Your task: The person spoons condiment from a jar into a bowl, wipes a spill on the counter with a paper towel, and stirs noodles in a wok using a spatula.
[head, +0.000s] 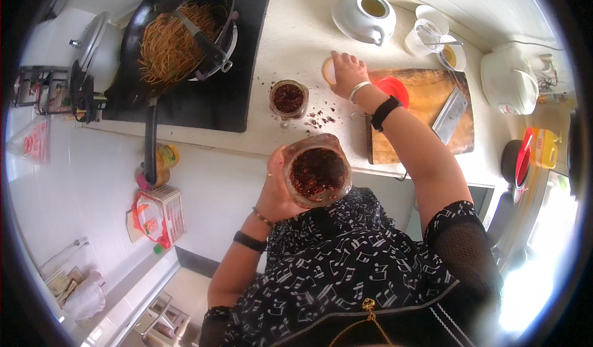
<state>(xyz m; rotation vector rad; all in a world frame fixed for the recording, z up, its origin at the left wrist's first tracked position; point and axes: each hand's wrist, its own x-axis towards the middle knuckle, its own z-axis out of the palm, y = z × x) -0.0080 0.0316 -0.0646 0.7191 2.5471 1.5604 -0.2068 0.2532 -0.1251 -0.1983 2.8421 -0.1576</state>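
Note:
A large glass jar of dark red chili flakes is in my left hand, held up in front of my body beyond the counter's front edge. Its mouth is uncovered. My right hand reaches over the counter and grips a round white lid with a gold-coloured rim; part of the lid is hidden under the fingers. Between the hands and the stove stands a smaller uncovered glass jar with similar dark red contents. Spilled flakes lie on the counter beside it.
A wok of noodles sits on the black cooktop, its handle over the edge. A wooden cutting board bears a cleaver and a red lid. Behind are a white teapot, plastic tub and rice cooker.

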